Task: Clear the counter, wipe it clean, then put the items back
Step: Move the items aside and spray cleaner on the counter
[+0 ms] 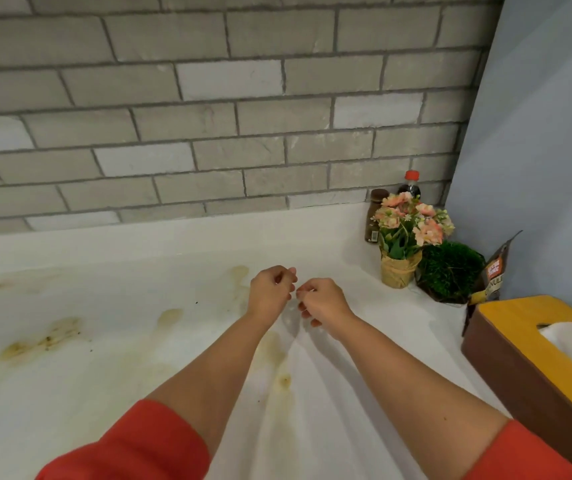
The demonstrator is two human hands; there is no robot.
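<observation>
Both my hands are held close together over the white counter (104,393), which carries several yellow-brown stains (42,341). My left hand (270,289) and my right hand (322,301) each have curled fingers and pinch the top edge of a thin white tissue (312,393). The tissue hangs down from them in folds toward me, and stains show faintly through it. Red sleeves cover both upper arms.
At the back right corner stand a potted pink flower bunch (402,237), a round green moss plant (450,268), a brown jar (376,216), a dark bottle with a red cap (411,183) and a dark packet (495,271). A brown and yellow tissue box (526,358) sits at the right.
</observation>
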